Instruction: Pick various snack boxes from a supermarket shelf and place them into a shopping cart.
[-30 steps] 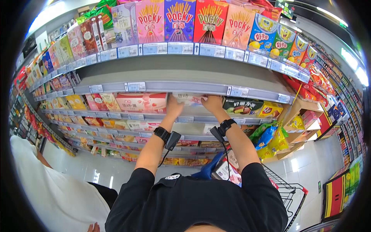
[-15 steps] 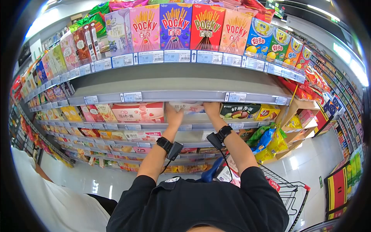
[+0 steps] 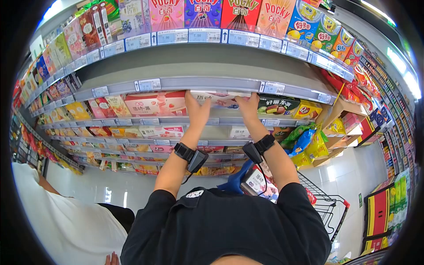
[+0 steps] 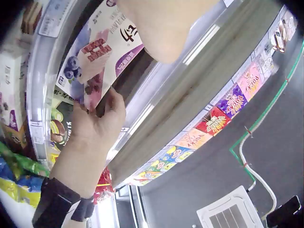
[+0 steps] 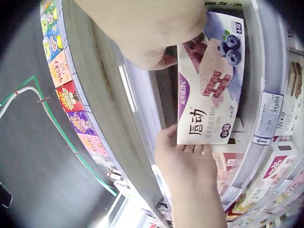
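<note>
A white and purple box with blueberry pictures (image 3: 219, 100) is held between both hands at the third shelf. The left hand (image 3: 197, 109) grips its left end; in the right wrist view, that hand's (image 5: 187, 159) fingers curl round the box's (image 5: 209, 95) end. At the opposite end the right hand (image 3: 248, 108) holds on, its thumb on the front; the left wrist view shows this hand (image 4: 97, 121) pinching the box's (image 4: 102, 52) corner. A pink box (image 3: 157, 104) stands left of it and a dark green box (image 3: 278, 105) stands to the right.
Price-tagged shelf edge (image 3: 212, 84) runs just above the hands. Pocky boxes (image 3: 240, 15) line the top shelf. Snack bags (image 3: 309, 145) hang at right. A cart (image 3: 329, 207) holding similar boxes (image 3: 260, 181) stands below right. A person in white (image 3: 66, 216) is at left.
The box between the hands shows more of its front and sits further out from the shelf. Both hands and the shelves appear higher in the head view.
</note>
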`<action>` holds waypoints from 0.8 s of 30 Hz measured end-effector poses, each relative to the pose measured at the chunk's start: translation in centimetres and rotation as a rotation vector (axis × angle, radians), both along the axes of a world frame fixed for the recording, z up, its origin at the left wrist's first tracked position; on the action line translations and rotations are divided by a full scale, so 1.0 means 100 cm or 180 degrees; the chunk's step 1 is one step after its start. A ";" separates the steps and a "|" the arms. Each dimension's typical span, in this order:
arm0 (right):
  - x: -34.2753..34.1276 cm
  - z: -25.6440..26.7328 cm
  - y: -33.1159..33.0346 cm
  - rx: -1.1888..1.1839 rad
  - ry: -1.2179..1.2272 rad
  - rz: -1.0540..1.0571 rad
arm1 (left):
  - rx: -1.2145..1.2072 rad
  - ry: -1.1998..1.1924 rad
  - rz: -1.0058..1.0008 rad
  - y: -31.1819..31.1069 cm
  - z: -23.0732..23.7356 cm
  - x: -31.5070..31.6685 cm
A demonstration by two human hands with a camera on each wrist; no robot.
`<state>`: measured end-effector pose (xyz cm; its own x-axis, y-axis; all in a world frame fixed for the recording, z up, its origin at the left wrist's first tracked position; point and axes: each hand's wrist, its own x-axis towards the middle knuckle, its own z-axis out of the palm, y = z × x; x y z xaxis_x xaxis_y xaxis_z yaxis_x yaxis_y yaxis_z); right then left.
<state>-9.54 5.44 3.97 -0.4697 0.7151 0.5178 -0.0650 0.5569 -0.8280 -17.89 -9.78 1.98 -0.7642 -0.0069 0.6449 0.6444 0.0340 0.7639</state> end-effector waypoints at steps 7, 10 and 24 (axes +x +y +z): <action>0.022 -0.015 -0.003 -0.0078 0.0546 0.0016 | 0.0081 0.0086 -0.0082 -0.014 -0.004 0.033; 0.039 -0.009 -0.009 -0.0166 0.0592 0.0226 | 0.0278 -0.0126 -0.0281 -0.021 -0.004 0.047; 0.162 0.011 -0.040 -0.0420 0.0655 0.0878 | 0.0331 -0.0530 0.0188 -0.048 0.013 0.158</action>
<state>6.62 1.43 5.07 -0.5497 0.6430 0.5332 -0.3705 0.3844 -0.8455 -2.06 -14.59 3.31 -0.8565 -0.1148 0.5032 0.5081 -0.0166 0.8611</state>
